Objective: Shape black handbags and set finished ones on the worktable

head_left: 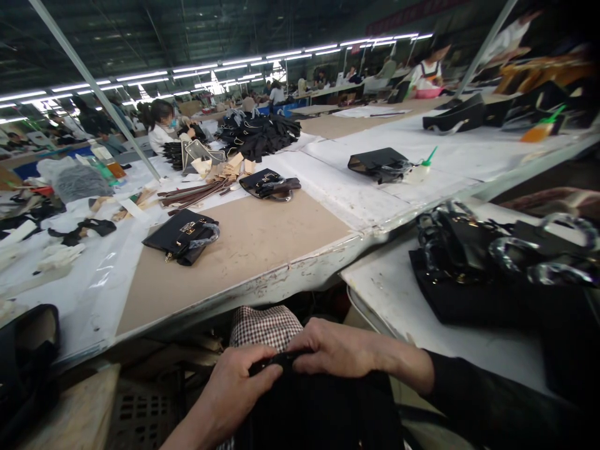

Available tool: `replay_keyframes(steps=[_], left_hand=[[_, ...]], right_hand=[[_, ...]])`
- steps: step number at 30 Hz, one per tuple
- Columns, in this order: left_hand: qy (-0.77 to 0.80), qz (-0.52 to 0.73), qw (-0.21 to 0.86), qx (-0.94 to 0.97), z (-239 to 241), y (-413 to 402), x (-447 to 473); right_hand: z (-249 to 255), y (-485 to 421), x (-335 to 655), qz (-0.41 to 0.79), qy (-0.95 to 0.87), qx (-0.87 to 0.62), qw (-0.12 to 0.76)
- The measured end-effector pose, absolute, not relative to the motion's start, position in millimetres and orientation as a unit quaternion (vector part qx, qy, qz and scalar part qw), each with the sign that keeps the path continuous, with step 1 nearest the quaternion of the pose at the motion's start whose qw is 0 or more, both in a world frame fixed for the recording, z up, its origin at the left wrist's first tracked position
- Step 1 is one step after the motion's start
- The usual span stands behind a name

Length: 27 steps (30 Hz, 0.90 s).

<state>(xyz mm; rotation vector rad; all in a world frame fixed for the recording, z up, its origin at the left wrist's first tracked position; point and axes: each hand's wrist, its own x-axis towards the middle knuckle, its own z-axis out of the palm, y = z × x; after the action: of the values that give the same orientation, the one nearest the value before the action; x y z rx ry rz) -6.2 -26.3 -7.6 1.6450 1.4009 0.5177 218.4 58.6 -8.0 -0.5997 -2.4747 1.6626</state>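
Observation:
A black bag [323, 406] lies across my lap, below the table edge. My left hand [234, 381] pinches its top edge between thumb and fingers. Right beside it, my right hand [332, 347] grips the same edge, the two thumbs close together. The bag's lower part is dark and runs out of the picture. On the brown board [253, 250] ahead lies a black handbag [185, 234] with gold hardware and a plastic-wrapped handle. Another black handbag [267, 184] lies behind it, apart from my hands.
Several black bags with wrapped handles [469, 250] crowd the side table [384, 275] at right. A bag [379, 162] and a green-tipped bottle [426, 164] stand farther along. Brown strips [201, 194] and black pieces [257, 134] are heaped behind; a masked co-worker [162, 128] sits there.

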Motion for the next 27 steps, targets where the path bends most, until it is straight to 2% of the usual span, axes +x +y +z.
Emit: replay_keyframes(steps=[8, 17, 27], left_hand=[[0.559, 0.216, 0.439, 0.669, -11.4, -29.0, -3.8], [0.548, 0.22, 0.495, 0.637, -9.1, -31.2, -5.8], [0.556, 0.221, 0.529, 0.601, -6.8, -32.6, -6.1]], right_hand=[[-11.3, 59.2, 222.6, 0.544, -0.815, -0.193, 0.049], [-7.6, 59.9, 225.9, 0.569, -0.803, -0.169, 0.059], [6.9, 47.7, 223.9, 0.501, -0.851, -0.15, 0.058]])
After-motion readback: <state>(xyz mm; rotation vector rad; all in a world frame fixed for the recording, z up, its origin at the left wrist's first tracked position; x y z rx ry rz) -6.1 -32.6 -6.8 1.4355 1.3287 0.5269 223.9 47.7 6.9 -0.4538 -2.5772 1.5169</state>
